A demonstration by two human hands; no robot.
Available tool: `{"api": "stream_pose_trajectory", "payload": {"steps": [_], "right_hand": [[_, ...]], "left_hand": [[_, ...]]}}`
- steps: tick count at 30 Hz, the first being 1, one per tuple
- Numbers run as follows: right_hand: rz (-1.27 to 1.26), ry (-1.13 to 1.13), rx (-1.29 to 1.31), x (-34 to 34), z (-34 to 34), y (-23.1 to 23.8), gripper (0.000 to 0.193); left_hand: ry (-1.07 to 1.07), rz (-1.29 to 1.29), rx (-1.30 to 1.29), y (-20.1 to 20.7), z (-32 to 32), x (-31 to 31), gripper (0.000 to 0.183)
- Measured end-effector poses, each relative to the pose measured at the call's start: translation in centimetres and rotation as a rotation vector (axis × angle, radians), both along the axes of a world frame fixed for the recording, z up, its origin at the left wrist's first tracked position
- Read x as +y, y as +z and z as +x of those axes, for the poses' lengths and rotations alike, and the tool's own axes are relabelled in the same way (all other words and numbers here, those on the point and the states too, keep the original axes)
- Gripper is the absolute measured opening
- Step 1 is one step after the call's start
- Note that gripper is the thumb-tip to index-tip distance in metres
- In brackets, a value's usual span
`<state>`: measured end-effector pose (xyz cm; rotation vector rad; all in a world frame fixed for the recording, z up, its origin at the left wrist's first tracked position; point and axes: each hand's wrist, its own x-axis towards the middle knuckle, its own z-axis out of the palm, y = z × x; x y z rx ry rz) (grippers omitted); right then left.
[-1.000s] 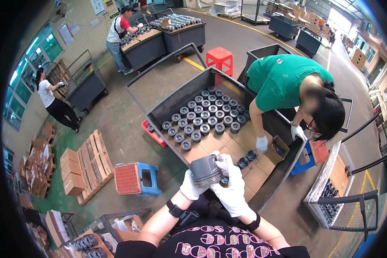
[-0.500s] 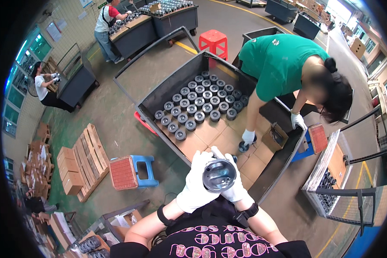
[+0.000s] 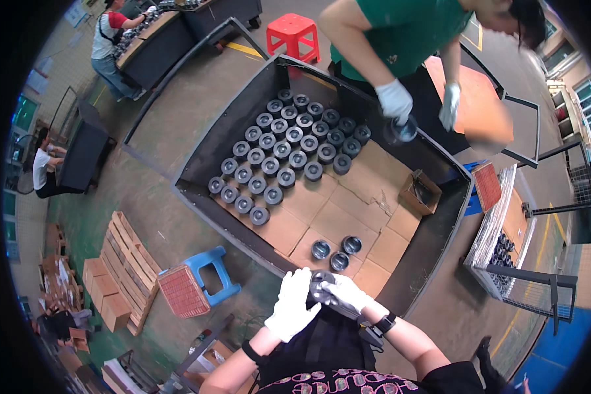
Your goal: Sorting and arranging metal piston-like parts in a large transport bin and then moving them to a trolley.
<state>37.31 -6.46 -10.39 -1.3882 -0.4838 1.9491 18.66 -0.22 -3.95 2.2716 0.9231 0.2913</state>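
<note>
A grey metal piston (image 3: 318, 284) sits between my hands over the near edge of a dark metal bin (image 3: 211, 213). My left hand (image 3: 291, 307), white-gloved, is wrapped round its left side. My right hand (image 3: 345, 293), also gloved, grips it from the right, fingers on top. Gloves hide much of the piston. Just beyond my hands, three pistons (image 3: 339, 261) rest on the bin's cardboard lining (image 3: 351, 197). Further back, rows of dark pistons (image 3: 282, 150) stand with their round ends up.
Across the bin a co-worker in a green shirt (image 3: 407, 39) holds another piston (image 3: 400, 130) above its far wall. A small open carton (image 3: 420, 192) stands inside at the right. Stools surround the bin: blue (image 3: 220, 279), red (image 3: 293, 38). A wooden pallet (image 3: 130, 262) lies left.
My hands have come lower with the piston and turned it, so its open hollow no longer faces up. The co-worker's gloved hand has moved from inside the bin to its far wall, holding a piston.
</note>
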Motion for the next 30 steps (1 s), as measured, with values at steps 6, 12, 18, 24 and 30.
{"api": "stream_pose_trajectory", "payload": {"steps": [6, 12, 18, 24, 30], "right_hand": [[-0.159, -0.298, -0.62, 6.8, 4.2, -18.8, 0.041], [-0.363, -0.178, -0.99, 8.9, 6.7, -33.2, 0.039], [-0.429, 0.266, -1.104, 10.5, 5.8, -32.3, 0.035], [-0.265, -0.088, -0.692, 21.8, 11.1, -30.3, 0.054], [-0.352, -0.695, 0.327, 32.6, 11.1, -38.9, 0.05]], "left_hand": [[0.22, -0.151, 0.044, -3.6, -4.0, 2.1, 0.058], [0.382, -0.248, 0.093, -6.8, -6.6, 3.7, 0.044], [0.488, -0.411, 0.163, -5.2, -6.7, 7.6, 0.038], [0.573, -0.454, 0.177, -6.1, -8.3, 8.3, 0.036], [0.656, -0.514, 0.197, -7.2, -8.8, 8.7, 0.034]]}}
